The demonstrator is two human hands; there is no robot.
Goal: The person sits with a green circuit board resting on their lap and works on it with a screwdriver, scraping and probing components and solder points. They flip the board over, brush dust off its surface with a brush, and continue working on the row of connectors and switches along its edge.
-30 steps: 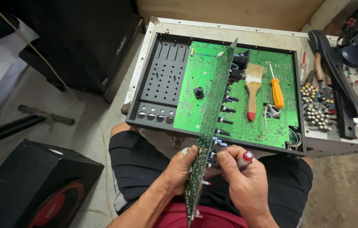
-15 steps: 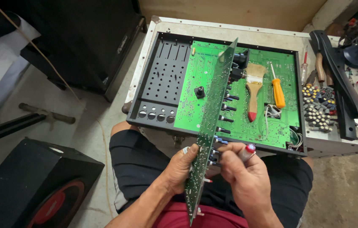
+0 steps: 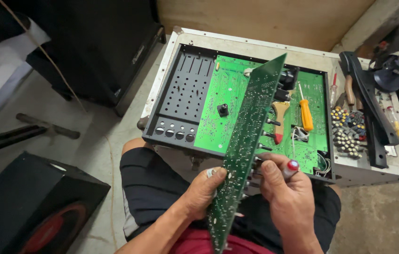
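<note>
Over my lap, my left hand (image 3: pixel 204 188) grips the long green board (image 3: pixel 246 150); my right hand (image 3: pixel 286 188) pinches a red-tipped tool (image 3: pixel 292 165). I should hold steady.

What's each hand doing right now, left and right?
Left hand: closed on the long green circuit board, gripping its edge.
Right hand: closed around a red-capped tool, fingers against the board's component side.

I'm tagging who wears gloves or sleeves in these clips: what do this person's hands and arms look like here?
Both hands are bare, with no gloves. The left hand wears a silver-coloured ring on one finger. The right hand shows no ring or watch. Both forearms are uncovered as far as the frame shows, with no sleeves in view.
</note>
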